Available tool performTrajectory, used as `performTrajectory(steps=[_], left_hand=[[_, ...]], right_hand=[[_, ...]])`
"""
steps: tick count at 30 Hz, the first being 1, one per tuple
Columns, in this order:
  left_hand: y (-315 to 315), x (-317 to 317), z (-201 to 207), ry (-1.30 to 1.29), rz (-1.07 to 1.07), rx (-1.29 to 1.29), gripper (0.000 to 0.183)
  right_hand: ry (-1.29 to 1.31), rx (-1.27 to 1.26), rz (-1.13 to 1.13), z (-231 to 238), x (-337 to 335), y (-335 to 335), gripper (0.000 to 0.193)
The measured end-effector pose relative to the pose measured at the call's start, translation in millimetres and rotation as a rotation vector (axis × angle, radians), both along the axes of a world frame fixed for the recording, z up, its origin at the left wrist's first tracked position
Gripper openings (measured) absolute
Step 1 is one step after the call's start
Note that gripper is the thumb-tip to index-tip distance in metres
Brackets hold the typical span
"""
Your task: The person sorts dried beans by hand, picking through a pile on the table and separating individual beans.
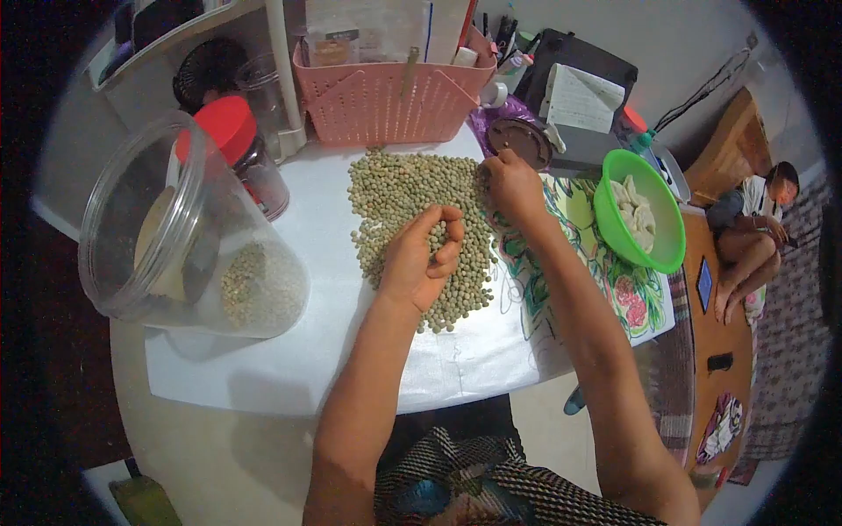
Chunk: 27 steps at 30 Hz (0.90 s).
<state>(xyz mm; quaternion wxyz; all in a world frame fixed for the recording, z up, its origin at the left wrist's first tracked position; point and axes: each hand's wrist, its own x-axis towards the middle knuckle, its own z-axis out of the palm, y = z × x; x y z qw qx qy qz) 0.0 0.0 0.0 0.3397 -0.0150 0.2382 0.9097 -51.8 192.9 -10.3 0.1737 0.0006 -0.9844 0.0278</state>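
A spread of dried green peas (395, 188) lies on the white tabletop in front of me. My left hand (421, 259) is over the near part of the spread, palm turned up and fingers curled; several peas show in its hollow. At the right edge of the peas, my right hand (514, 186) is closed, fingertips drawn together low over the table; whatever is in them is hidden. Just beyond it sits a round brown lid (520, 143). To the left stands a large clear plastic jar (197, 237), wide-mouthed, with peas at its bottom.
A pink perforated basket (386, 101) stands at the back. Behind the jar is a red-lidded container (219, 131). At right, a green bowl (668, 230) of pale pieces rests on a floral-patterned sheet (627, 302). Farther right, a person (752, 223) sits on a wooden bench.
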Motion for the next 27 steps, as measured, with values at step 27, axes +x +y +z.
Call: performTrajectory(steps=[27], left_hand=[[-1, 1, 9, -0.012, 0.046, -0.112, 0.015]], right_hand=[[-0.018, -0.304, 0.183, 16, 46, 0, 0.009]])
